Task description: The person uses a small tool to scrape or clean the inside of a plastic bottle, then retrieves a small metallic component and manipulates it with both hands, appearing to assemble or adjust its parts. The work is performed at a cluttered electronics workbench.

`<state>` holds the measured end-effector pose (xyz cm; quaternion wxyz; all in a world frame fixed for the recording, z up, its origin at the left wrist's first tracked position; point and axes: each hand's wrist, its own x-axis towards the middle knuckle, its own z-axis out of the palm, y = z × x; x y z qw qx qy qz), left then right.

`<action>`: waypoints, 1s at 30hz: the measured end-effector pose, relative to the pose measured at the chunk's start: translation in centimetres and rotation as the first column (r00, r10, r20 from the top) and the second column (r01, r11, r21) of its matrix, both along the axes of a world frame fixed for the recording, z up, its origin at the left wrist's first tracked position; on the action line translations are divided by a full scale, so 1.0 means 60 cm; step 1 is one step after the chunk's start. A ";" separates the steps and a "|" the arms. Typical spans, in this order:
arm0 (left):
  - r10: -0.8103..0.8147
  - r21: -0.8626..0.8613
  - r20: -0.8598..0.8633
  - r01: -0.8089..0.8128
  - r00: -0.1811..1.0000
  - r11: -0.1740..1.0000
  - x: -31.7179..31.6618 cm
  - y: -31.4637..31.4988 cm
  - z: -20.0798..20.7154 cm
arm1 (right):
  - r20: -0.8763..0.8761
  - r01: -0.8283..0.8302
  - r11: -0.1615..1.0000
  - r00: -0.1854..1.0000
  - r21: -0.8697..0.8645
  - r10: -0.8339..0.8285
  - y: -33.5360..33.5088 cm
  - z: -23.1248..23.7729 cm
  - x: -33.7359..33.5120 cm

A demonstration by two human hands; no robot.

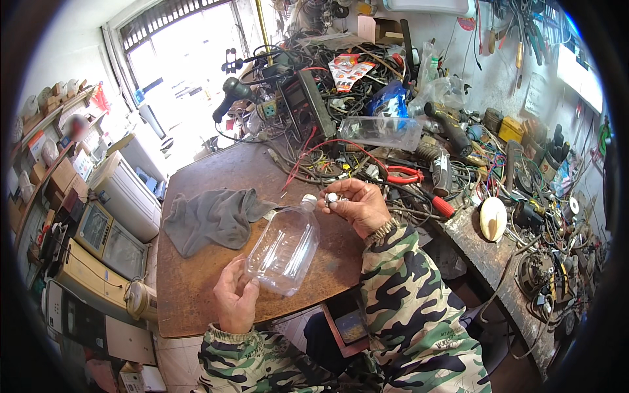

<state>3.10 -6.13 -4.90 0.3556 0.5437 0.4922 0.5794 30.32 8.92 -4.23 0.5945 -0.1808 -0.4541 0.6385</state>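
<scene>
Worn brown wooden table (196,288) with crumpled grey cloth (213,219), tangled wires (321,164) along its far edge.

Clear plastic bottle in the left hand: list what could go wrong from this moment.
1. The left hand grips the clear plastic bottle only at its base, tilted over the wooden table; it could slip or twist out of that grip.
2. The right hand pinches a small white piece in its fingertips beside the bottle's neck; if dropped, it could vanish into the tangle of wires.
3. The grey cloth lies close and could snag the bottle.
</scene>
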 end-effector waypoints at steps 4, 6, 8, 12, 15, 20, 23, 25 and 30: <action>0.003 -0.003 0.002 -0.003 1.000 1.000 0.001 0.000 0.000 | -0.002 0.001 1.000 1.000 0.006 -0.001 0.001 -0.002 0.000; 0.000 -0.003 0.014 0.000 1.000 1.000 0.001 0.000 0.000 | 0.002 0.008 1.000 1.000 -0.001 -0.008 -0.001 0.000 0.000; -0.003 0.006 0.009 0.003 1.000 1.000 0.000 0.001 -0.002 | 0.014 0.010 1.000 1.000 0.002 -0.010 -0.002 0.002 0.000; -0.003 0.009 -0.016 0.004 1.000 1.000 -0.005 0.002 -0.007 | 0.029 0.002 1.000 1.000 0.005 -0.002 0.000 0.001 0.001; -0.017 0.000 0.017 0.017 1.000 1.000 -0.001 0.000 -0.002 | 0.012 0.001 1.000 1.000 -0.001 -0.001 0.000 -0.001 0.001; -0.023 0.005 0.020 0.023 1.000 1.000 -0.004 0.001 -0.006 | 0.026 -0.003 1.000 1.000 -0.005 0.003 0.002 -0.001 0.002; -0.019 0.013 0.020 0.019 1.000 1.000 -0.005 0.002 -0.009 | 0.015 -0.001 1.000 1.000 0.001 0.001 0.000 0.003 0.001; -0.015 0.015 0.000 0.015 1.000 1.000 -0.007 0.003 -0.012 | 0.013 0.003 1.000 1.000 0.003 -0.003 -0.001 0.003 0.000; -0.024 0.010 0.032 0.024 0.999 1.000 -0.005 0.002 -0.010 | 0.003 0.009 1.000 1.000 0.002 -0.009 0.000 0.001 0.001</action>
